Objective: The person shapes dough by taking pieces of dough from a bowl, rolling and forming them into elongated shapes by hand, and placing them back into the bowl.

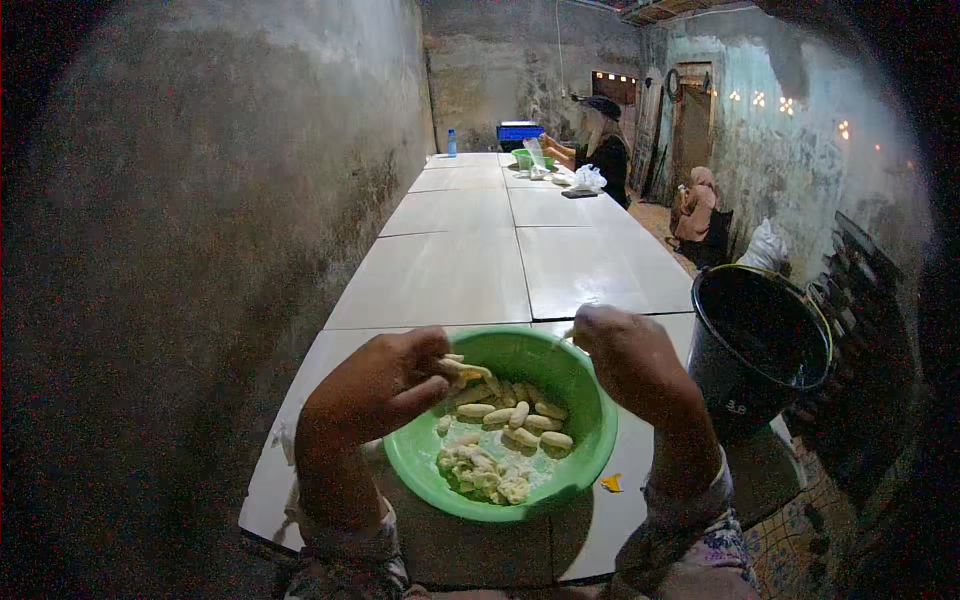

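Note:
In front of me on the white table stands a green basin. Several pale, oblong pieces lie in it, beside a heap of pale, ragged scraps. At the basin's left rim my left hand is closed on a pale, strip-like piece that droops over the inside. My right hand is raised by the far right rim, fingers pinched; a small whitish bit shows at the fingertips, too small to name.
A black bucket stands close on my right. A small yellow scrap lies beside the basin. Along the long tiled table, a person works at the far end near a blue crate; another person sits low by the wall.

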`<state>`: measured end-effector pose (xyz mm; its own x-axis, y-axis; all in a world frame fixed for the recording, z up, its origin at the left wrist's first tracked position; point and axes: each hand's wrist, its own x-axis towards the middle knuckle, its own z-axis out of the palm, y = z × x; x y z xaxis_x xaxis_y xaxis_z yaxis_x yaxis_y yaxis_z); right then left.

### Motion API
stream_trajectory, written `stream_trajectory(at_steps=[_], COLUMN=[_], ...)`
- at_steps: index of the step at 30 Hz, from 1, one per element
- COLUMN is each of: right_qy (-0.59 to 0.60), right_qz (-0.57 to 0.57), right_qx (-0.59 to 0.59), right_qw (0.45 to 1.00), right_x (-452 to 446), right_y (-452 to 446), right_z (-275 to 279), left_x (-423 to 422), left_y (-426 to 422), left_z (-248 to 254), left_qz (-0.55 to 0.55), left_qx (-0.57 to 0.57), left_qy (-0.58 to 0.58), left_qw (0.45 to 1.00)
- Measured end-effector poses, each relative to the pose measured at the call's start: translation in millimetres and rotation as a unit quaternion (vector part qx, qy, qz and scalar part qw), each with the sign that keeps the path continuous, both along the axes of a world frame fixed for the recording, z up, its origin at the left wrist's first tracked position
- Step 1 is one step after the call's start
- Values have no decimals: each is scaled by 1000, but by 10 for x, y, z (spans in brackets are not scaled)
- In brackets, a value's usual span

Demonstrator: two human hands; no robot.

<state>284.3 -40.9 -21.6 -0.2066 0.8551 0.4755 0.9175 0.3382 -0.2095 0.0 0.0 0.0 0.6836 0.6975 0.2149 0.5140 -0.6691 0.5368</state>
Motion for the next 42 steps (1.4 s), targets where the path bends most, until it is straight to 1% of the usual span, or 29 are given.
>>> stream_trajectory(at_steps=[1, 2, 3, 5, 7, 9, 10, 11, 13, 15, 17, 19, 20, 23, 24, 25, 27, 28, 29, 31, 33, 34, 35, 36, 37, 39, 40, 41, 42], right_qy=[-12, 41, 33, 62, 63, 33, 120, 120, 169, 166, 160, 12, 61, 93, 100, 100, 144, 166, 165, 172, 192, 157, 121, 164, 165, 256, 263, 262, 264], right_qz=[-17, 2, 2, 98, 102, 103, 217, 219, 206, 193, 181, 75, 91, 118, 132, 132, 163, 195, 195, 264, 256, 252, 247, 241, 240, 206, 211, 212, 235], right_qx=[20, 31, 31, -2, -30, -48, -11, -11, -47, -18, 10, 35, 46, 62, 17, 17, 74, 39, 40, 137, 108, 137, 165, 119, 119, 62, 47, 48, 84], right_qw=[1000, 999, 999, 993, 992, 993, 969, 968, 963, 967, 970, 997, 993, 987, 986, 986, 973, 966, 966, 939, 941, 945, 947, 949, 949, 942, 940, 940, 932], right_x=[24, 49, 64, -15, -53, -123, -131, -112, -191, -271, -362, -447, -458, -516, -506, -498, -483, -475, -477, -498, -482, -480, -475, -470, -482, -525, -515, -520, -528], right_y=[23, 78, 46, -22, 15, 44, 120, 131, 80, 54, 32, 7, 62, 25, -15, -37, -65, -72, -52, -2, -85, -104, -119, -134, -160, -223, -246, -218, -167], right_z=[31, 9, 58, 117, 66, 21, -91, -143, -96, -94, -81, -78, -179, -203, -158, -128, -64, 5, -10, -27, 10, 15, 10, -9, -13, 17, 33, 17, -15], left_x=[-10, -16, 65, 180, 295, 341, 339, 335, 314, 307, 329, 341, 341, 331, 326, 322, 359, 390, 405, 414, 424, 427, 433, 440, 445, 449, 459, 477, 498], left_y=[3, 1, -56, -52, -6, -3, -22, -35, -51, -48, -85, -98, -114, -136, -124, -114, -89, -103, -110, -41, -4, -7, -9, -10, 5, 74, 96, 110, 105], left_z=[-14, -20, -21, -48, -133, -171, -188, -189, -129, -130, -98, -98, -87, -44, -35, -36, -81, -69, -62, -147, -210, -211, -211, -209, -222, -273, -303, -340, -347], left_qz=[-6, -13, -27, -51, -47, -42, -45, -47, -43, -18, -9, -19, -19, -27, -44, -61, -69, -40, -11, -8, -20, -20, -35, -51, -51, -79, -79, -102, -124], left_qx=[-17, -34, -20, -2, -12, -21, 14, 51, 61, 105, 110, 107, 106, 71, 51, 30, 17, -15, -46, -17, -17, -17, -60, -102, -103, -121, -121, -125, -128], left_qy=[5, 10, 34, 124, 132, 144, 89, 34, 39, -39, -47, -90, -90, -95, -102, -109, -131, -131, -131, -118, -151, -151, -172, -194, -193, -186, -186, -235, -284], left_qw=[1000, 999, 999, 991, 990, 989, 995, 997, 996, 994, 993, 990, 990, 993, 992, 992, 989, 990, 990, 993, 988, 988, 983, 974, 974, 972, 972, 959, 942])
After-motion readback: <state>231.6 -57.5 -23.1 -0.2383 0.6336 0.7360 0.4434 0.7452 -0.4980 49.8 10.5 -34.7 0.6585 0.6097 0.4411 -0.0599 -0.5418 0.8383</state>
